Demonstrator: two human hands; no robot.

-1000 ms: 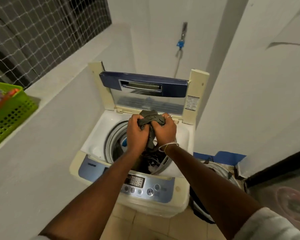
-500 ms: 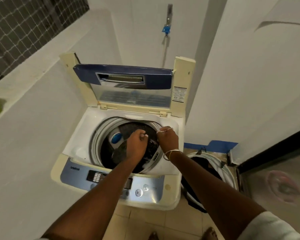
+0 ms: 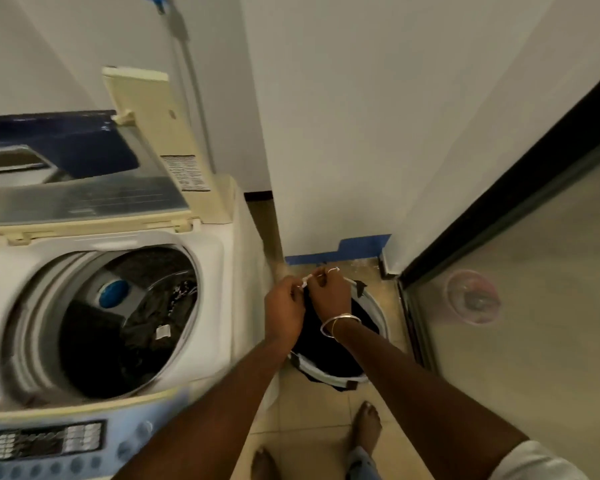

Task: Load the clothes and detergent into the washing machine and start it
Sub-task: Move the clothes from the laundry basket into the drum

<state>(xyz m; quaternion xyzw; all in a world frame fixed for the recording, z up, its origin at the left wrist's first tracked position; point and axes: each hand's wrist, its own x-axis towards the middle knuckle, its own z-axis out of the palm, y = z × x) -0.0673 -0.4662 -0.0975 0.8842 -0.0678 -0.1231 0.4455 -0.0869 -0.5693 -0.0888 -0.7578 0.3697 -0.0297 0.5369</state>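
Washing machine (image 3: 219,271): top-loader, white body, cream trim. Lid (image 3: 84,202) stands up at the back edge, blue band across its top, clear panel below. Drum (image 3: 42,306) is open to view, with a grey ribbed rim. Clothes (image 3: 146,306) lie inside it, dark and crumpled, heaped toward the right side of the drum. A small white tag (image 3: 162,331) shows on one piece. A round blue cap (image 3: 113,293) sits on the drum wall toward the back left. The control panel (image 3: 45,441) runs along the front edge, pale blue with rows of buttons, blurred.

A basket (image 3: 374,306) stands on the tiled floor (image 3: 309,410), just beside the machine's right side and near the wall corner with the blue tape (image 3: 343,251). Its rim is white and the dark laundry (image 3: 329,355) fills it.

Both my arms reach forward and down, to the right of the machine, with the hands over the back part of the basket. My left hand (image 3: 284,306) and right hand (image 3: 329,296) are close together, knuckles up, fingers curled in, fingertips meeting. Dark cloth shows in the narrow gap between them. Too blurred there: I cannot tell whether either hand has a hold on it or only hangs above it.

Thin bangles (image 3: 340,322) sit on my right wrist, and there is a ring (image 3: 333,270) on a right finger. My bare foot (image 3: 368,424) is on the floor at the near side of the basket.
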